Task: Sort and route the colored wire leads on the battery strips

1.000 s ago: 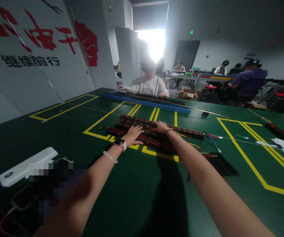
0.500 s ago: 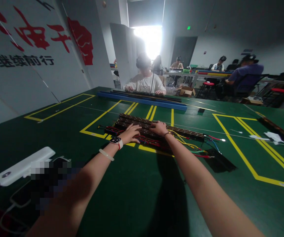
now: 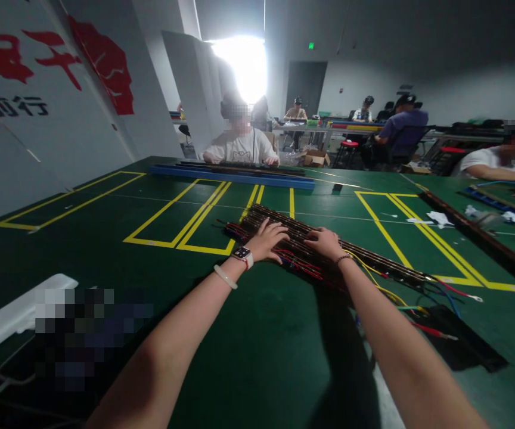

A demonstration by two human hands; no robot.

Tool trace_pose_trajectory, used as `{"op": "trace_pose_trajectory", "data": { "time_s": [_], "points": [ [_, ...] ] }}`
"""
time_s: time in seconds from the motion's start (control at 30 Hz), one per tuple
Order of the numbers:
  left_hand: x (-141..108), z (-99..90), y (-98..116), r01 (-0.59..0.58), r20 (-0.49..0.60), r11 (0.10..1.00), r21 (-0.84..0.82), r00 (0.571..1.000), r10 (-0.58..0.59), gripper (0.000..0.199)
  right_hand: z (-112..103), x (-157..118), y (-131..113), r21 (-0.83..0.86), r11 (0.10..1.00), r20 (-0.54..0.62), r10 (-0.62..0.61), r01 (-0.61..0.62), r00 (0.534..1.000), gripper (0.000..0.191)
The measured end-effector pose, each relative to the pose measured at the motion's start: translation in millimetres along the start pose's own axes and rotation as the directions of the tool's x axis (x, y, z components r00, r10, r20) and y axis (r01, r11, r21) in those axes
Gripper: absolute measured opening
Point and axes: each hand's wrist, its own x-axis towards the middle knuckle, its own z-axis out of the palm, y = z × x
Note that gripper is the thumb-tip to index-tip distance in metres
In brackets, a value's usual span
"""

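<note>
A bundle of long dark strips [image 3: 297, 228] with small bright dots lies on the green table, its right end angled toward me. My left hand [image 3: 267, 240] rests flat on its left part with fingers spread. My right hand [image 3: 324, 243] lies over the middle with fingers bent down and close together against the strips; the fingertips are partly hidden. Red wires [image 3: 302, 266] run along the near side below my hands. Yellow wires [image 3: 385, 291] and a red lead with a metal lug [image 3: 476, 298] trail from the right end beside a black flat piece [image 3: 456, 339].
Yellow tape outlines [image 3: 150, 243] mark the green table [image 3: 222, 369]. A blue rail [image 3: 230, 176] lies at the far edge before a seated person [image 3: 239, 146]. A white power strip [image 3: 20, 310] is at left. Another dark strip [image 3: 481, 232] and crumpled white scraps [image 3: 439, 219] lie at right.
The bundle has slid right across the tape outlines and turned so its right end comes nearer me. Both hands have moved with it. My view has swung right.
</note>
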Motion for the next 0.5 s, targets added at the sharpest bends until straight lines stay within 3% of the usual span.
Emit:
{"op": "trace_pose_trajectory", "data": {
  "time_s": [0.17,0.23,0.3,0.37,0.4,0.43,0.5],
  "points": [
    [49.5,22.1,56.4,-0.12,0.016,0.993,0.018,0.993,0.12,0.083,-22.4,-49.9,68.6,-0.013,0.987,-0.007,0.159,-0.159,0.987,0.044],
    [61.2,25.0,84.2,-0.084,0.014,0.995,0.048,0.996,0.083,0.093,-31.1,-64.7,75.7,-0.05,0.968,-0.123,0.238,-0.246,0.963,0.049],
    [63.1,21.5,112.7,0.049,-0.003,0.996,0.076,0.999,-0.049,0.099,-36.0,-73.8,66.2,-0.113,0.957,-0.292,0.223,-0.265,0.93,0.054],
    [52.6,10.5,138.8,0.176,-0.01,0.981,0.079,0.984,-0.176,0.093,-34.8,-77.2,44.2,-0.217,0.968,-0.382,0.033,-0.124,0.924,0.054],
    [42.2,2.5,150.0,0.218,-0.017,0.974,0.069,0.976,-0.217,0.088,-31.7,-77.2,31.1,-0.279,0.96,-0.367,-0.111,0.004,0.923,0.052],
    [28.5,-6.8,159.8,0.244,-0.033,0.968,0.051,0.97,-0.242,0.081,-27.2,-76.5,18.2,-0.34,0.927,-0.308,-0.27,0.16,0.912,0.05],
    [-8.4,-26.5,174.7,0.251,-0.107,0.968,-0.001,0.962,-0.25,0.064,-15.2,-73.8,-2.7,-0.396,0.807,-0.133,-0.522,0.438,0.842,0.049]
  ]
}}
